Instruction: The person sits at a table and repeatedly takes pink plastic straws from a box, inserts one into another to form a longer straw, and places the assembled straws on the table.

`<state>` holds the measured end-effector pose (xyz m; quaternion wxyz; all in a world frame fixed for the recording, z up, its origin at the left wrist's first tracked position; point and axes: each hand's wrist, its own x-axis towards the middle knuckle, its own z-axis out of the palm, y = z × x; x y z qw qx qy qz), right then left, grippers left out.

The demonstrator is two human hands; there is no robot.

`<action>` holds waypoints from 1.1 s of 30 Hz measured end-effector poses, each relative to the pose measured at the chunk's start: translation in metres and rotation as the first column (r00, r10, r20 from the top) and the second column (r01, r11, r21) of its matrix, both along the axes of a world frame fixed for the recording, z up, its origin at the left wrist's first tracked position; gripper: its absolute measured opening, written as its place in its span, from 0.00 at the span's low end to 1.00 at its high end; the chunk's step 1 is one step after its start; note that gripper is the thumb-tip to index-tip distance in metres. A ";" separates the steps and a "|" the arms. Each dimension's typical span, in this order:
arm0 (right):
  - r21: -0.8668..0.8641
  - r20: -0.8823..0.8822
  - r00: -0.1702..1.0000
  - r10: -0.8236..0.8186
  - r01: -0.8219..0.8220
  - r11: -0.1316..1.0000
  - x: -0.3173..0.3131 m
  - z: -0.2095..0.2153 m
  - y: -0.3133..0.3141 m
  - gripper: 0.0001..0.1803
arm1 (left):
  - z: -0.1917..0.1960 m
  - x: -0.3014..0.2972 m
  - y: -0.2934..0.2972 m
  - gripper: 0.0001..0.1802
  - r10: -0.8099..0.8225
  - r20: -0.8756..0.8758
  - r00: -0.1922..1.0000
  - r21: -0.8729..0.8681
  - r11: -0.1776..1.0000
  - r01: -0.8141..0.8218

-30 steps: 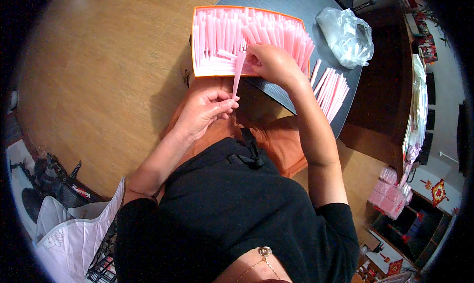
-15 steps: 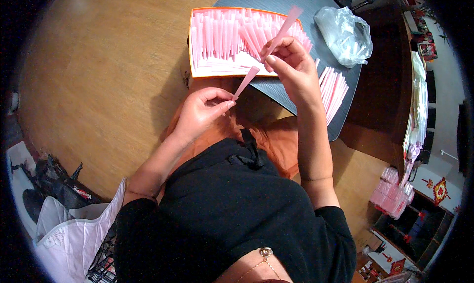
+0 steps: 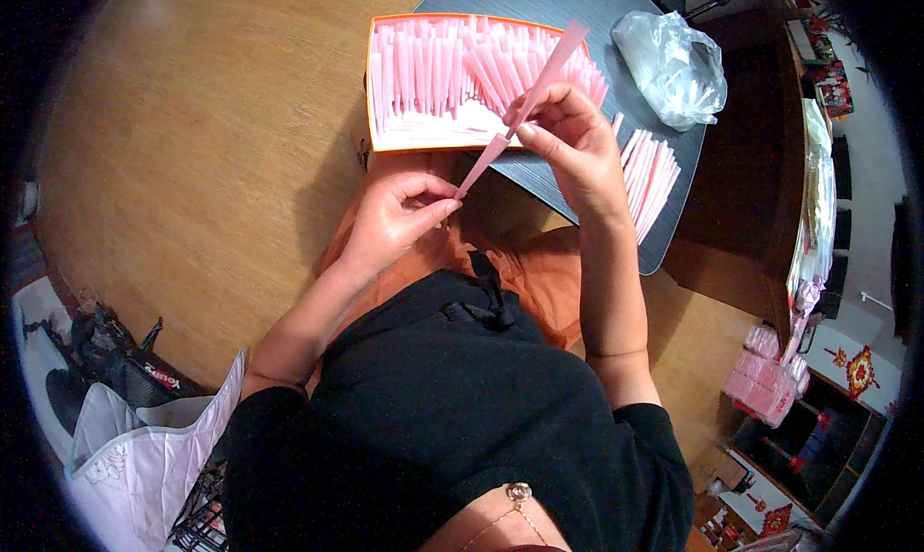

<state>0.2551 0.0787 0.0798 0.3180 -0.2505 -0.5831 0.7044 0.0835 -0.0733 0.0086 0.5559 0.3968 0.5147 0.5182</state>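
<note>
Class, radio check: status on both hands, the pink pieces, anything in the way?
Left hand pinching lower pink piece; right hand pinching upper pink piece. Upper's narrow end at lower's wide end; insertion unclear. Nothing visible between them; orange-rimmed box beyond.

At the near left, a black item (image 3: 115, 361) bears one short word (image 3: 160, 374) in white letters with red beside them. At the near right, two red-and-gold diamond ornaments (image 3: 859, 372) show on white panels (image 3: 830, 352), one nearer than the other; any characters on them are too small to tell.
</note>
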 end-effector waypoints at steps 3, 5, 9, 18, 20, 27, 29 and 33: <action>0.009 0.010 1.000 0.004 -0.004 1.000 0.001 -0.003 0.000 0.14 | -0.001 0.000 0.001 0.08 -0.012 -0.011 1.000 0.007 1.000 0.012; 0.039 0.013 1.000 0.008 -0.009 0.999 0.002 -0.006 0.000 0.15 | -0.004 -0.001 0.001 0.09 -0.013 -0.008 1.000 0.012 1.000 0.013; 0.063 0.001 0.999 0.046 -0.046 0.997 0.003 -0.006 -0.001 0.14 | -0.003 -0.001 0.001 0.08 -0.014 -0.025 1.000 0.004 1.000 0.014; 0.132 0.094 0.995 -0.028 0.015 0.991 0.002 -0.001 -0.001 0.10 | -0.009 -0.002 0.002 0.08 -0.005 -0.058 0.998 -0.018 1.000 0.004; 0.190 0.211 0.970 -0.122 0.082 0.978 -0.002 -0.003 0.004 0.07 | -0.006 -0.003 0.001 0.08 0.014 -0.057 0.998 -0.060 0.998 -0.018; 0.680 0.613 0.759 -0.217 -0.369 0.633 -0.023 -0.045 0.030 0.07 | -0.009 -0.004 -0.001 0.08 0.131 0.028 0.991 0.002 0.991 -0.131; 0.656 0.688 0.688 -0.230 -0.454 0.603 -0.032 -0.052 0.035 0.06 | -0.007 -0.005 -0.001 0.08 0.153 0.053 0.987 -0.023 0.988 -0.152; 0.661 0.708 0.676 -0.202 -0.536 0.525 -0.041 -0.064 0.046 0.07 | -0.006 -0.006 -0.003 0.07 0.154 0.062 0.986 -0.058 0.987 -0.150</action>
